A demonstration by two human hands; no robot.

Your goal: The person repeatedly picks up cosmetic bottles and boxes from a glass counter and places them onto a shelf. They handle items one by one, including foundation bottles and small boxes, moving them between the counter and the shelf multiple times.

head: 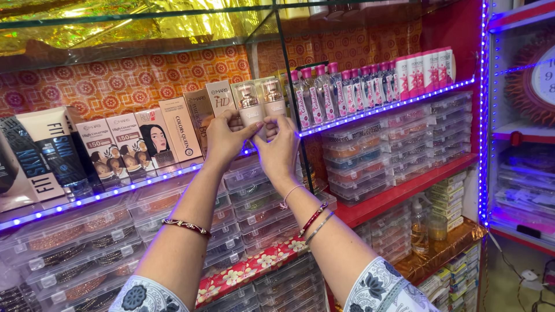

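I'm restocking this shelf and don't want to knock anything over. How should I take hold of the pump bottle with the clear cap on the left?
Grip the pump bottle by its lower body, coming from the front. It stands upright at the shelf edge, a box and a twin bottle flanking it closely, so only its front is open.

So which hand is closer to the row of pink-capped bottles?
Right. The right hand holds a clear-topped bottle just beside the pink-capped bottles; the left hand is farther away, holding the neighbouring bottle.

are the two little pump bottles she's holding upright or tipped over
Upright. Both clear-capped pump bottles stand with caps up on the lit shelf; the left hand and right hand grip their bases.
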